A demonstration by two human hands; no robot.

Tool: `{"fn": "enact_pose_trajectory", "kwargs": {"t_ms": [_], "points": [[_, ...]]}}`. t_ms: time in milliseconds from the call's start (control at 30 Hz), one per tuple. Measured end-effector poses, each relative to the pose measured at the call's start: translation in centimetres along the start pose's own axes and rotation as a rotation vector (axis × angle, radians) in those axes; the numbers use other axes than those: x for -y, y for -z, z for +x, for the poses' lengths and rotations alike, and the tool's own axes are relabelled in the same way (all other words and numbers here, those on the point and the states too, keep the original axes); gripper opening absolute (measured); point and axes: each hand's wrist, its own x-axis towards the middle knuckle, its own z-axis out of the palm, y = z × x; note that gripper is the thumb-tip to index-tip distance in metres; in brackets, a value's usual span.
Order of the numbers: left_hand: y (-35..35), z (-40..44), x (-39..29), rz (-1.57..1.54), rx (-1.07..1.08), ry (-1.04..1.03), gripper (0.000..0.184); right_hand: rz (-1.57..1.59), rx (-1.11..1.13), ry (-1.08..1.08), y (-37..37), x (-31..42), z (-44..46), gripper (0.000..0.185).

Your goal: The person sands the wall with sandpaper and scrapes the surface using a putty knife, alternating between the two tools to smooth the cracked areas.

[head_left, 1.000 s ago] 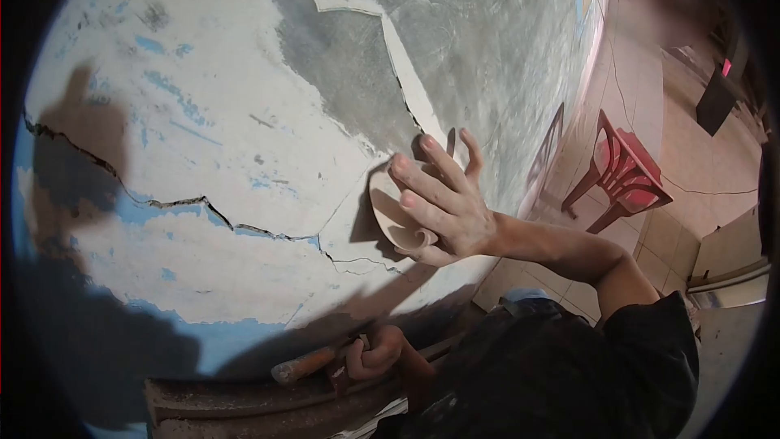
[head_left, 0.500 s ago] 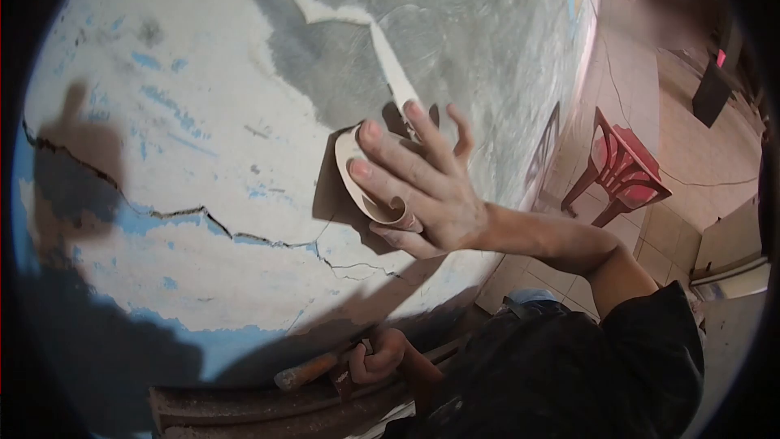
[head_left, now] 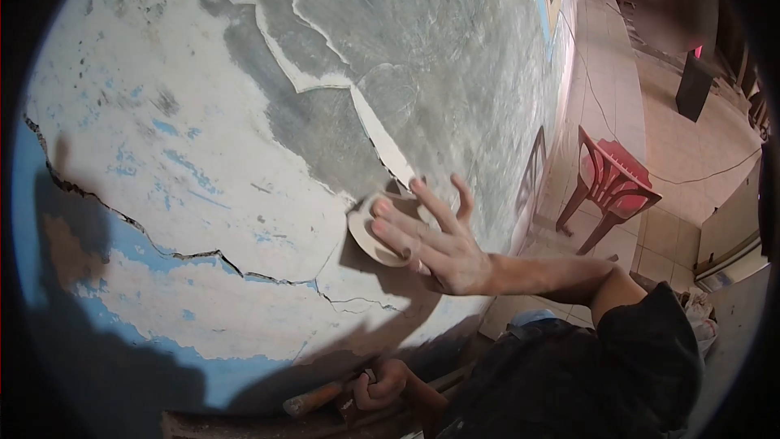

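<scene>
My right hand [head_left: 443, 252] presses a thin, curled cream sheet [head_left: 370, 236] against the cracked wall [head_left: 268, 158]. Two fingertips lie on the sheet, the thumb is near its lower edge, and the other fingers are spread above. What the sheet is made of does not show clearly. Just above the fingers ends a white filled strip [head_left: 378, 134] with a dark crack line along its side. Low by the wall, my left hand [head_left: 382, 384] is closed around a wooden-handled tool [head_left: 315, 398]; its working end is partly hidden by the fingers.
A jagged open crack [head_left: 191, 256] runs across the wall's lower left. Below it, brown ledge-like pieces [head_left: 244, 424] lie along the bottom. To the right stand a red plastic chair [head_left: 613, 175] and a dark box [head_left: 695, 85] on the tiled floor, with a thin cable [head_left: 597, 97] crossing it.
The view has shifted, so the wall sits lower in the picture. My right hand and the sheet appear lower, and the sheet looks less tightly curled. My left hand keeps its hold.
</scene>
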Motion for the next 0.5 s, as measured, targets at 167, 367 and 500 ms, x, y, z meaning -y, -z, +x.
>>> {"fn": "enact_pose_trajectory", "kwargs": {"t_ms": [167, 367, 500], "points": [[-0.1, 0.5, -2.5, 0.046, -0.020, 0.197, 0.036, 0.079, -0.126, -0.007, 0.0, 0.3, 3.2, 0.053], [0.0, -0.2, 0.1, 0.000, -0.043, 0.038, 0.035, 0.069, -0.032, -0.036, -0.3, 0.5, -0.7, 0.050], [0.5, -1.1, 0.4, 0.005, -0.025, 0.027, 0.034, 0.061, -0.064, 0.008, -0.1, 0.6, 1.3, 0.050]]}}
